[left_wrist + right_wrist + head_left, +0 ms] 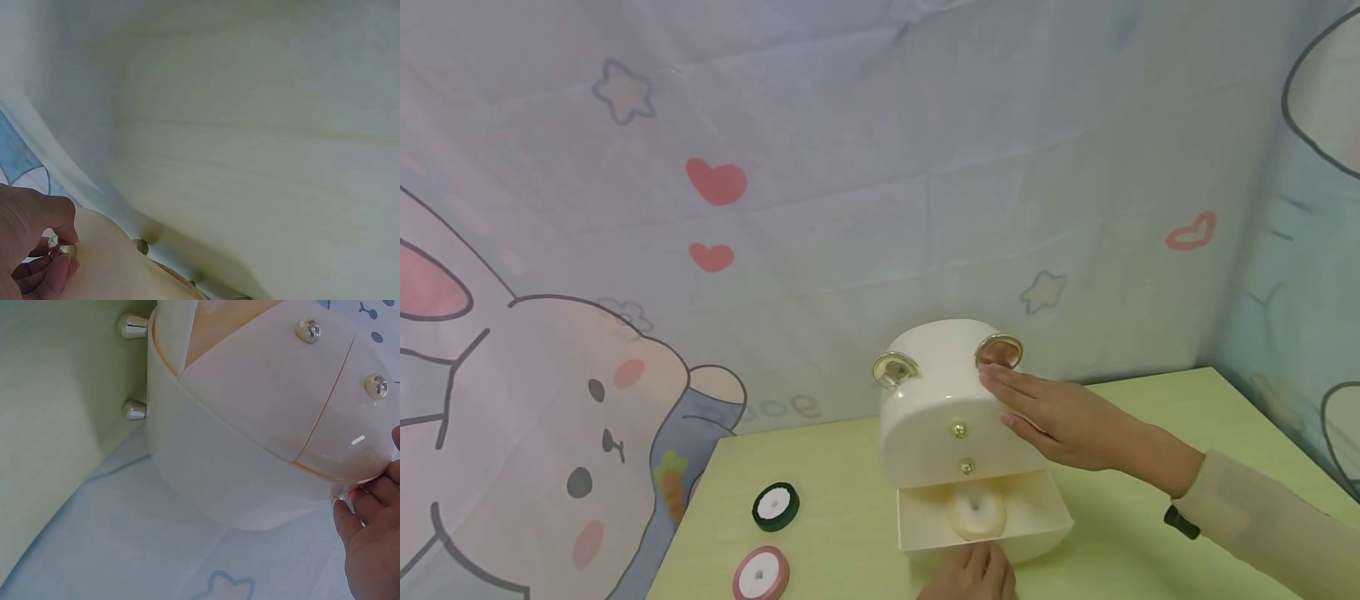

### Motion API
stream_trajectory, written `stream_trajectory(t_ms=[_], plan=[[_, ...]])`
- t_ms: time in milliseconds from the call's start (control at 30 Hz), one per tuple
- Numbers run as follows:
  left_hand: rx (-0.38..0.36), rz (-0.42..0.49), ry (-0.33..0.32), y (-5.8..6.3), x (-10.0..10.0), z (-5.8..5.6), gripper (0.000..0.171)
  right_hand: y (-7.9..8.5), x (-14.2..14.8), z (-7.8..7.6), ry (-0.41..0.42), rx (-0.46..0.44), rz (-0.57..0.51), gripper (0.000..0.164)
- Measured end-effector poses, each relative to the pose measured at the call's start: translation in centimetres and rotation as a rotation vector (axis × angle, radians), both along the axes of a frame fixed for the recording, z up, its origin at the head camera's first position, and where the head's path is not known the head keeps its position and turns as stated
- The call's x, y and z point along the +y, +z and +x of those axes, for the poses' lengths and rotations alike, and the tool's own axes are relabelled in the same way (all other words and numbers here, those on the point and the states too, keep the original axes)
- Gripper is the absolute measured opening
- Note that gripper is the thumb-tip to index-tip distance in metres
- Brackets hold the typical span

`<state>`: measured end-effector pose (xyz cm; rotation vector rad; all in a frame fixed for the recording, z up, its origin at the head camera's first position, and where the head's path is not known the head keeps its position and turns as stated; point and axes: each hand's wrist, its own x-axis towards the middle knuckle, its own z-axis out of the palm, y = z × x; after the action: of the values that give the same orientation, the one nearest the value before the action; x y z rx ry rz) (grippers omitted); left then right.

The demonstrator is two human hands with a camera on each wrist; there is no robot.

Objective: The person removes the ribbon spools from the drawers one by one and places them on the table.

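A white drawer box [925,442] with two gold ear-shaped pieces on top stands on the table, its bottom drawer [917,508] pulled out. Inside that drawer lies a cream ribbon spool [958,521]. My left hand [973,575] is at the drawer's front; the left wrist view shows its thumb and fingers pinching the gold drawer knob [67,250]. With fingers extended, my right hand [1067,417] rests against the box's upper right side, fingertips by the right gold ear [1002,348]. Two more gold knobs [308,331] mark the upper drawers, which are closed.
On the light green table [842,467], left of the box, lie a green ribbon spool [776,506] and a pink ribbon spool [762,575]. A printed cloth backdrop [850,208] hangs close behind the box. Gold feet [133,326] show under it.
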<state>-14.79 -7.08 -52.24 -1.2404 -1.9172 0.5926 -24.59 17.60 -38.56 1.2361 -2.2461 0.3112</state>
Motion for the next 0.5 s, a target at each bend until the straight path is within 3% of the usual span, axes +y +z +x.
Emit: stream_trajectory(t_ms=[200,300,400,467,500], plan=[[0.013,0.012,-0.022,-0.3,-0.1,0.5,0.027,-0.1,0.1,-0.1,-0.009,-0.003,0.006,0.058],[-0.021,0.058,-0.028,-0.6,-0.2,1.0,0.024,0.0,0.1,0.0,-0.020,-0.020,0.012,0.058],[-0.184,0.114,0.008,-0.7,-0.2,2.1,0.020,0.0,0.1,0.0,-0.026,-0.031,0.018,0.059],[-0.334,0.189,0.063,-0.6,-0.2,2.8,0.019,0.1,0.1,0.0,-0.023,-0.031,0.020,0.059],[-0.367,0.235,0.089,-0.7,-0.1,3.2,0.020,0.1,0.1,0.0,-0.022,-0.028,0.022,0.059]])
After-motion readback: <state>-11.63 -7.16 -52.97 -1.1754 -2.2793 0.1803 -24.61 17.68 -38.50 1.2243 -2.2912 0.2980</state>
